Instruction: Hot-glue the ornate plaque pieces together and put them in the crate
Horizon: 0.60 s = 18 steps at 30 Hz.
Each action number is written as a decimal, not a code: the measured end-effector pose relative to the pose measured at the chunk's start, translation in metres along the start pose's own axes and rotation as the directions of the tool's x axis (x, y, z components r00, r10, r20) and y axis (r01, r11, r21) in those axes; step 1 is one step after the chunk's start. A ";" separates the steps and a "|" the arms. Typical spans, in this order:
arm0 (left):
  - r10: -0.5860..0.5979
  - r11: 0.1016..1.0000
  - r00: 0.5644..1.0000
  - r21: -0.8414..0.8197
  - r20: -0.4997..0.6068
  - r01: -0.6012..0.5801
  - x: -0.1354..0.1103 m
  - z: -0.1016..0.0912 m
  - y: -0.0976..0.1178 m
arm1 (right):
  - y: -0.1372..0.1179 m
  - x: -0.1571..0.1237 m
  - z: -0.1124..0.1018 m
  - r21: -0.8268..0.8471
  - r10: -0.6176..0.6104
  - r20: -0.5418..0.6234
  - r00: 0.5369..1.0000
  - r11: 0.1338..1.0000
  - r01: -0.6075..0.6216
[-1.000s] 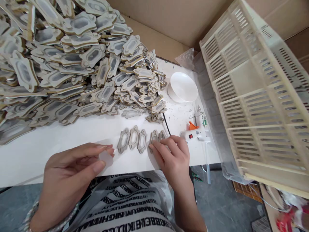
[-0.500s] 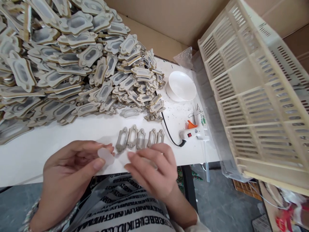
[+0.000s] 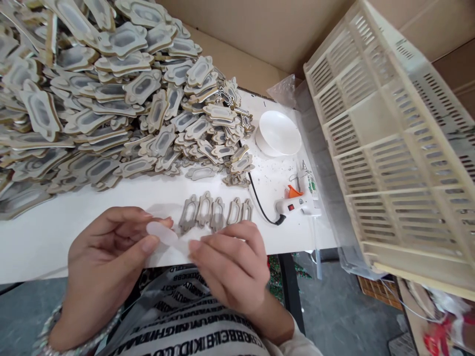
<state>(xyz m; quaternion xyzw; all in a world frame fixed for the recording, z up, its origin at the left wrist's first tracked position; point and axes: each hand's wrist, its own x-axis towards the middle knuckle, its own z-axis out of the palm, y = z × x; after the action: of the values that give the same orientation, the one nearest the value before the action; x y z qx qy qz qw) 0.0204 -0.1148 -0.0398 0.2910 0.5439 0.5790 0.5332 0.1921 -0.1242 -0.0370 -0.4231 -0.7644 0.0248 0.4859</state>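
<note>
My left hand [image 3: 106, 262] pinches a stack of small translucent white plastic pieces [image 3: 160, 233] between thumb and fingers, just above the near edge of the white table [image 3: 55, 227]. My right hand [image 3: 228, 264] has its fingertips pinched on the right end of that stack, touching the pieces. Just beyond both hands a short row of several grey-brown ornate frame pieces [image 3: 215, 213] lies flat on the table.
A huge heap of ornate frame pieces [image 3: 100, 94] fills the table's left and back. A white round dish [image 3: 279, 133] and a white glue gun [image 3: 297, 205] with black cord lie to the right. A cream slatted crate [image 3: 393, 138] leans at the right edge.
My right hand has left the row of frame pieces and come back toward me to meet the left hand at the plastic pieces. The left hand has lifted slightly.
</note>
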 end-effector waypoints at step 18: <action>0.083 0.992 0.996 0.092 0.027 -0.085 -0.001 -0.001 0.000 | 0.050 -0.026 -0.038 -0.632 0.105 0.077 0.992 0.774 -0.033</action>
<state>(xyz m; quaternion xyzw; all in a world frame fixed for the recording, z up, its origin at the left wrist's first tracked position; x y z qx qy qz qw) 0.0202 -0.1164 -0.0395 0.3450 0.5514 0.5713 0.5005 0.2569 -0.1240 -0.0578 -0.5869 -0.7376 -0.1915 0.2735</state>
